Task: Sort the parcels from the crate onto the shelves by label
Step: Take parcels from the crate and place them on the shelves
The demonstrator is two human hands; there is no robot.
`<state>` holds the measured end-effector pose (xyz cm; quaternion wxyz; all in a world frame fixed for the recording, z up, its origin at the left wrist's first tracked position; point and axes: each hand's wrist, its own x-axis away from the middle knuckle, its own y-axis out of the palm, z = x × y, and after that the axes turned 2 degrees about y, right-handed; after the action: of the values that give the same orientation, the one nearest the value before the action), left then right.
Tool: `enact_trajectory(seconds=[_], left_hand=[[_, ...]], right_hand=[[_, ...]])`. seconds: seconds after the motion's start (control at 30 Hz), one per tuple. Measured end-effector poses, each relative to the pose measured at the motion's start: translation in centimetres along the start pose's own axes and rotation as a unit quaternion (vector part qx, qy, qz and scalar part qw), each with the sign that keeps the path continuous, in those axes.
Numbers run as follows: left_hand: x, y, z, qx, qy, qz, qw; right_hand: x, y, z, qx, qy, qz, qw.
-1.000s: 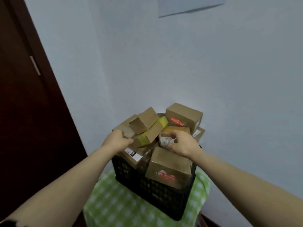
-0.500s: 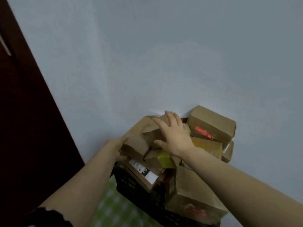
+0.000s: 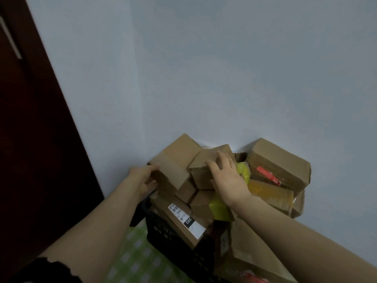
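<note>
A black plastic crate is heaped with several brown cardboard parcels. My left hand grips the left end of a long brown parcel at the top left of the heap. On a small brown parcel beside it, my right hand lies with its fingers curled over the top. Below lies a parcel with a white and black label reading 060. A parcel with yellow tape is partly hidden under my right wrist. No shelves are in view.
The crate stands on a green and white checked cloth against a pale wall. A dark wooden door fills the left side. A parcel with a red label tops the right of the heap; another leans at the crate's front.
My view has tilted up and closer to the crate. My right hand left the labelled parcel in the middle and moved left onto the small top parcel. My left hand stayed at the long parcel's end.
</note>
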<state>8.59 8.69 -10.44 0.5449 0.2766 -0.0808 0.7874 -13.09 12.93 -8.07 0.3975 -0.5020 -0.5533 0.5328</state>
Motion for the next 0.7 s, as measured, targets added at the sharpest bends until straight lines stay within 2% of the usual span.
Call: enact_trajectory(seconds=[0.1, 0.2, 0.43, 0.7], left_hand=[[-0.3, -2.2, 1.9, 0.043, 0.049, 0.049, 0.997], [-0.4, -3.7, 2.3, 0.067, 0.062, 0.073, 0.993], [0.1, -4.3, 2.2, 0.092, 0.038, 0.054, 0.994], [3.8, -4.0, 2.2, 0.099, 0.077, 0.063, 0.990]], right_hand=[[-0.7, -0.1, -0.8, -0.007, 0.015, -0.027, 1.000], [-1.3, 0.2, -1.4, -0.010, 0.019, -0.046, 0.999], [-2.0, 0.2, -1.9, 0.002, 0.018, -0.081, 0.997], [-2.1, -0.2, -1.7, -0.008, -0.036, -0.108, 0.993]])
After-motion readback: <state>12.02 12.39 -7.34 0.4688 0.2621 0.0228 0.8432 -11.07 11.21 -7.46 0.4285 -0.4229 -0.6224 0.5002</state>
